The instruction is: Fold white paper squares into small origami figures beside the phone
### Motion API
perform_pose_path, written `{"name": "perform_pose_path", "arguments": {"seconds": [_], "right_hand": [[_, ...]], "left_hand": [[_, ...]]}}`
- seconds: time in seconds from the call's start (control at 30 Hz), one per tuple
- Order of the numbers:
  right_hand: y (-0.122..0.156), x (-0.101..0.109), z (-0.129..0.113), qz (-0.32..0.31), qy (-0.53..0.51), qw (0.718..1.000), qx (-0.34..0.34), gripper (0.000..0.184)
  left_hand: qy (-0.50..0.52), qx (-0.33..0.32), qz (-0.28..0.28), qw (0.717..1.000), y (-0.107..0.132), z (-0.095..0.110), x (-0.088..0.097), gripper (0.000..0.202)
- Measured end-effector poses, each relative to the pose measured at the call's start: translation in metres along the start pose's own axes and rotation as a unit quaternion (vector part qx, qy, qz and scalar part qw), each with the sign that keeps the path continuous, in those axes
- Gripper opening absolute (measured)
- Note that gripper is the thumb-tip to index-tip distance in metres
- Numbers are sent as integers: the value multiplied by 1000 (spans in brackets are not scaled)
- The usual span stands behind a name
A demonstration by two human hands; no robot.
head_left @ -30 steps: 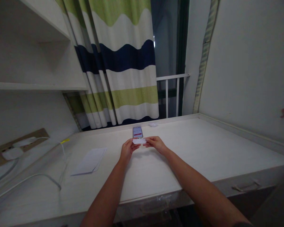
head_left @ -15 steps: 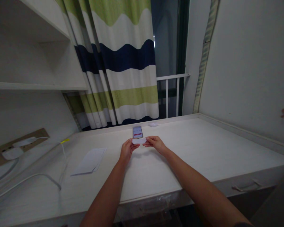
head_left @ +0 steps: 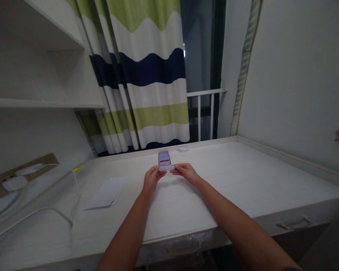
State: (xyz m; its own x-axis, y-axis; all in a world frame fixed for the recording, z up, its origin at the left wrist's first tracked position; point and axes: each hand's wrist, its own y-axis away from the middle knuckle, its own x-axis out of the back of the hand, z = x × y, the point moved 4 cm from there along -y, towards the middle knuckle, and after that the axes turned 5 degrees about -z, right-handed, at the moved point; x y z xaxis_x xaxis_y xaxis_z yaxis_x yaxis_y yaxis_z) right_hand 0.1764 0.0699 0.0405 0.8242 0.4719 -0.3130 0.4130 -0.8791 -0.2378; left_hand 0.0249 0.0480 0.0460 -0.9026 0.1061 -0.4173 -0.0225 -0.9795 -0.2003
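The left hand (head_left: 151, 178) pinches the nine o'clock end of a small white paper piece (head_left: 166, 168), thumb and fingertips brought together on it. The right hand (head_left: 186, 171) grips the three o'clock end likewise, its lower fingers loosely curled. The piece spans the gap between both hands over the white desk (head_left: 243, 173). From it, a phone (head_left: 164, 158) lies just beyond at twelve o'clock, paper sheets (head_left: 106, 192) at eight, and a crumpled white scrap (head_left: 183, 149) near one.

striped curtain (head_left: 155, 69) | dark window (head_left: 198, 56) | white desk (head_left: 243, 173) | shelf (head_left: 45, 103) left | pale wall (head_left: 293, 82) right
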Motion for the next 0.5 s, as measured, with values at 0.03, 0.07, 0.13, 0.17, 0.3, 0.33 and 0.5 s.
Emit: {"name": "perform_pose_path", "arguments": {"seconds": [0.03,0.07,0.13,0.17,0.3,0.33,0.5], "right_hand": [[0,0,0,0,-1,1000,-2,28],[0,-1,-1,-1,-2,1000,-3,28],[1,-2,-2,-4,-4,1000,-5,30],[2,-3,-2,-6,-4,1000,-8,31],[4,-5,-1,-22,37,999,-28,32],[5,-5,1,-29,57,997,-33,32],[2,-5,8,-68,142,987,-32,31]], "left_hand": [[-3,-2,1,1000,0,0,0,25],[-5,-2,2,1000,0,0,0,26],[-9,-1,0,1000,1,1,1,29],[-14,-2,-3,1000,1,1,1,30],[-81,-11,-34,996,2,0,-1,34],[-103,-13,-47,993,2,-1,-2,35],[-174,-26,-81,981,3,-4,-8,35]]}}
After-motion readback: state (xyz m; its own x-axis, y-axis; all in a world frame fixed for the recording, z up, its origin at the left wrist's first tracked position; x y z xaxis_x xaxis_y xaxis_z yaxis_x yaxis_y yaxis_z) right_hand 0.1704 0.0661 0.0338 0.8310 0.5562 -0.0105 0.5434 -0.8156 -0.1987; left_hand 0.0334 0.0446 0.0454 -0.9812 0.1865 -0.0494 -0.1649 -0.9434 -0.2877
